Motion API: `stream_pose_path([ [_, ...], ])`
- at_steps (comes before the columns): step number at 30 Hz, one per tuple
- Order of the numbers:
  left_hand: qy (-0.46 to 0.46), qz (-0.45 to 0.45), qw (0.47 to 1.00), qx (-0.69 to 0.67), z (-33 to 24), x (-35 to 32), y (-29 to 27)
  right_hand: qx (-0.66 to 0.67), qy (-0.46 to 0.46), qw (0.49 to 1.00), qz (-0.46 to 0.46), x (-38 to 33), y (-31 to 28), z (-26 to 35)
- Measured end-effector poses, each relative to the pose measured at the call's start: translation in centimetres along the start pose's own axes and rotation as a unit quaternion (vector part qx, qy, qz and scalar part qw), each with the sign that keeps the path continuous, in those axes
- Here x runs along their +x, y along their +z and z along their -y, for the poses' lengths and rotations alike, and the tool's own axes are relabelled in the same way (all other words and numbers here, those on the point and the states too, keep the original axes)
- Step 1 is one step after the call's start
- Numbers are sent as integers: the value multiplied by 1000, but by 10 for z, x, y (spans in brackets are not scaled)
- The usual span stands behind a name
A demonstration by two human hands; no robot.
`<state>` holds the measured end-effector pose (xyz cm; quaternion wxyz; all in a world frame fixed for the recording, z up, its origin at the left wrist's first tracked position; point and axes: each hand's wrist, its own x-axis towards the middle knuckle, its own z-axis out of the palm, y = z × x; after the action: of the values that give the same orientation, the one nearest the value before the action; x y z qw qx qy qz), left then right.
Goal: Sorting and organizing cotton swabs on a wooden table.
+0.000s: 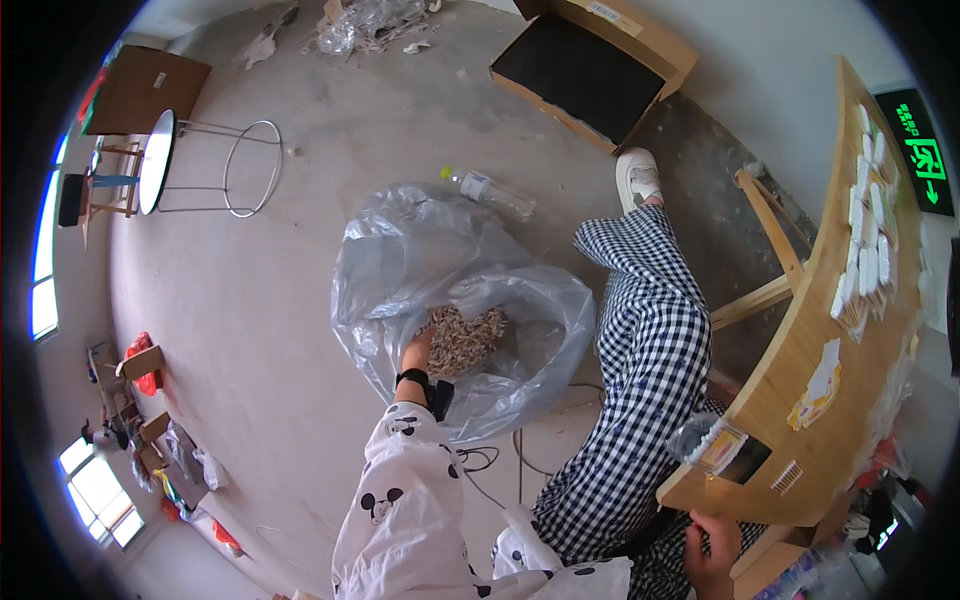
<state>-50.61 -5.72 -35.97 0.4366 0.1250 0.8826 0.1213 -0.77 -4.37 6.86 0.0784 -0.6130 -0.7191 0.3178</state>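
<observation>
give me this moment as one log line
left hand: inside plastic bag, at brown pieces | right hand: by edge of table | bottle: lying beside bag

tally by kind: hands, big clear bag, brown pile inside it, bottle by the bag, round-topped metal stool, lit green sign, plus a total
hands: 2 (left hand, right hand)
big clear bag: 1
brown pile: 1
bottle: 1
round-topped metal stool: 1
lit green sign: 1
total: 7
</observation>
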Motion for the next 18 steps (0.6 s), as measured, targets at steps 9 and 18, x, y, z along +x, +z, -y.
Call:
stream_pose_path([
  [9, 89, 136, 979, 120, -10, -36, 9, -17, 15, 999, 41, 17, -7, -1],
  [18, 104, 12, 981, 163, 72, -39, 55, -22, 39, 993, 107, 23, 0, -3],
])
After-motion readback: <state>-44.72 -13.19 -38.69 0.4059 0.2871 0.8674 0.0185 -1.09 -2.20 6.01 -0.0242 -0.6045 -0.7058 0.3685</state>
